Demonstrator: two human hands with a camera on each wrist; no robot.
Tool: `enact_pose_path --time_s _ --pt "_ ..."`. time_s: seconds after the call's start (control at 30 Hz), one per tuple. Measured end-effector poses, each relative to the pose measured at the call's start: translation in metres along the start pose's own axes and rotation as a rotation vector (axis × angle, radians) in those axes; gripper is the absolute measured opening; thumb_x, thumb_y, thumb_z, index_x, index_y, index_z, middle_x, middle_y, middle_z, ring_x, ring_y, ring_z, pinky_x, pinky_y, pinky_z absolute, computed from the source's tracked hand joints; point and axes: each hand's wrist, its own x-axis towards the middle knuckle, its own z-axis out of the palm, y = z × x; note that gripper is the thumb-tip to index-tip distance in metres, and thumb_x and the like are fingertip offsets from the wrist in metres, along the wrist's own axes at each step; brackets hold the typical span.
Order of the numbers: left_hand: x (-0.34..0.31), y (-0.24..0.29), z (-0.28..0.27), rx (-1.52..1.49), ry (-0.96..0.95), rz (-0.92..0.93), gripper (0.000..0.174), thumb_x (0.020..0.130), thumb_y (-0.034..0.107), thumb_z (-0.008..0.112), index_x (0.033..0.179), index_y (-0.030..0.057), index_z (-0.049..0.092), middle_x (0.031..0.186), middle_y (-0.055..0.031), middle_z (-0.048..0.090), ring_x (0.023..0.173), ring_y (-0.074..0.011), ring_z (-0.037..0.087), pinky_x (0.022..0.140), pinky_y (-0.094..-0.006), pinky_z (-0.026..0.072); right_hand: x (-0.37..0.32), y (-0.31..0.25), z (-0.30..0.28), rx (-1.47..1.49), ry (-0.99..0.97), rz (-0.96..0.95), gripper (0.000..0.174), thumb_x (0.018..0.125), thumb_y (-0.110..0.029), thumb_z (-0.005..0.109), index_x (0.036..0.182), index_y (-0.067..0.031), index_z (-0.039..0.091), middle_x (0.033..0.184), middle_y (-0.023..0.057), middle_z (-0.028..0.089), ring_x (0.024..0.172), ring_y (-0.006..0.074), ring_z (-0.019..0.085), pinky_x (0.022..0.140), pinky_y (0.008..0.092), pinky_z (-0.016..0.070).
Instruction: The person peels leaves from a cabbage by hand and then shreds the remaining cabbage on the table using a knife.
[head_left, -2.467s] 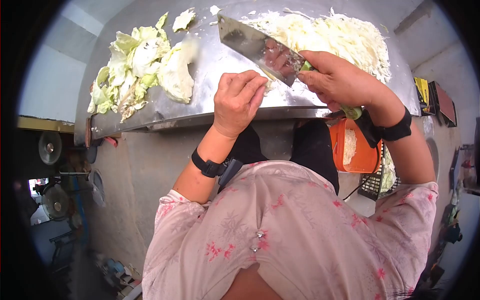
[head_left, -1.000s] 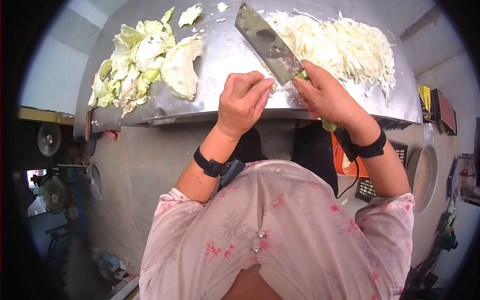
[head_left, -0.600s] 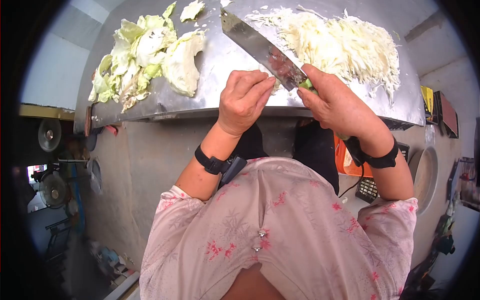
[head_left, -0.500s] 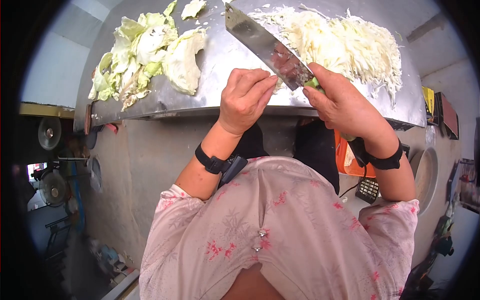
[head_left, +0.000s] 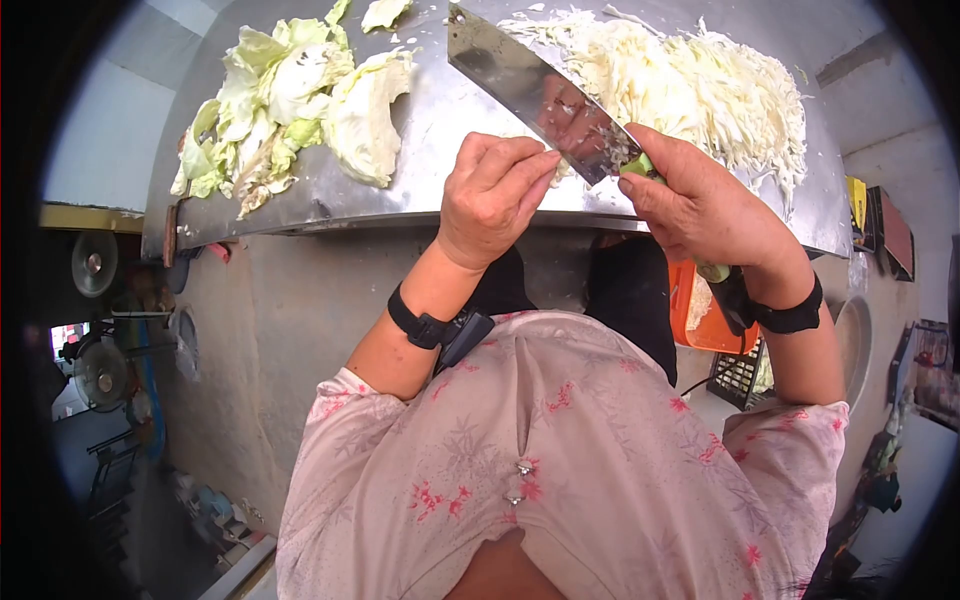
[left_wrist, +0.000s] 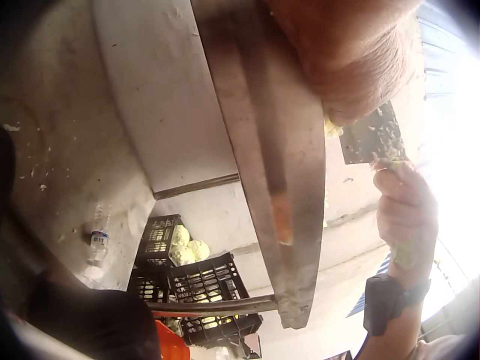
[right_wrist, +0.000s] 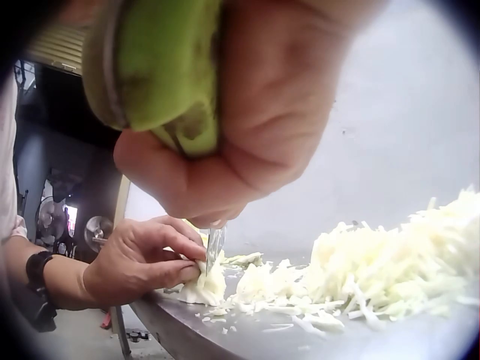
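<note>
My right hand (head_left: 705, 205) grips the green handle of a cleaver (head_left: 530, 85), its broad blade pointing up and left over the steel table (head_left: 430, 115). Close to the blade's near end, my left hand (head_left: 492, 195) has its fingers bent and thumb drawn in. The right wrist view shows those fingers and thumb pinching a small pale cabbage piece (right_wrist: 204, 291) at the table edge, the blade right beside the fingertips. In the head view the blade and hand mostly hide this piece. A heap of shredded cabbage (head_left: 690, 90) lies right of the blade.
Loose cabbage leaves (head_left: 270, 95) are piled at the table's left. Below its right side stand an orange tub (head_left: 715, 320) and black crates (left_wrist: 214, 289), with whole cabbages (left_wrist: 191, 251) in one crate. A plastic bottle (left_wrist: 97, 244) stands on the floor.
The right hand and cleaver handle have shifted right, and the blade's tip has swung left compared with one second ago. The left hand stays nearly in place, bent over the cabbage piece.
</note>
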Motion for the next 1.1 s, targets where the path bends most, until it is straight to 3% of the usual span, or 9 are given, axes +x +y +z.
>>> enact_pose_path --time_s 0.53,0.77,0.87,0.97,1.1 --pt "0.001 0.002 0.001 -0.002 -0.006 -0.035 0.028 0.067 -0.002 0.079 0.092 0.0103 0.075 0.094 -0.0016 0.069 0.082 -0.0224 0.061 0.07 -0.0326 0.0512 0.019 -0.027 -0.009 -0.177 -0.125 0.157 0.021 0.102 -0.021 0.049 0.108 -0.0001 0.048 0.066 0.0071 0.054 0.049 0.0166 0.057 0.046 0.0306 0.0493" --pt "-0.003 0.0 0.002 0.024 0.017 -0.034 0.027 0.067 0.001 0.079 0.092 0.0101 0.074 0.096 -0.0014 0.067 0.083 -0.0243 0.059 0.072 -0.0332 0.0508 0.026 -0.002 0.017 -0.152 -0.007 0.078 0.026 0.099 -0.018 0.05 0.111 0.0046 0.046 0.071 0.0125 0.059 0.049 0.0221 0.06 0.047 0.0364 0.051" --pt "0.0 -0.001 0.001 0.025 0.005 -0.02 0.026 0.068 0.001 0.079 0.092 0.0114 0.074 0.096 -0.0007 0.067 0.084 -0.0241 0.058 0.073 -0.0337 0.0508 0.035 -0.001 0.009 -0.222 -0.063 0.106 0.024 0.102 -0.021 0.048 0.118 -0.0032 0.049 0.073 0.004 0.051 0.055 0.0122 0.053 0.047 0.0279 0.0499" --pt "0.001 0.0 0.001 0.04 0.005 -0.015 0.025 0.069 0.002 0.078 0.091 0.0123 0.074 0.096 0.0 0.067 0.083 -0.0239 0.058 0.073 -0.0336 0.0507 0.054 -0.007 0.003 -0.333 -0.132 0.089 0.023 0.101 -0.022 0.049 0.113 -0.0031 0.05 0.079 0.006 0.053 0.057 0.0146 0.055 0.048 0.0299 0.0526" --pt "-0.001 0.001 0.003 0.061 -0.004 -0.042 0.023 0.07 0.002 0.077 0.09 0.0124 0.073 0.096 0.0004 0.067 0.083 -0.0244 0.057 0.073 -0.0349 0.0502 0.047 0.008 0.03 -0.242 0.097 0.003 0.024 0.101 -0.023 0.051 0.11 -0.0007 0.049 0.07 0.0093 0.056 0.054 0.0171 0.057 0.047 0.0325 0.0501"
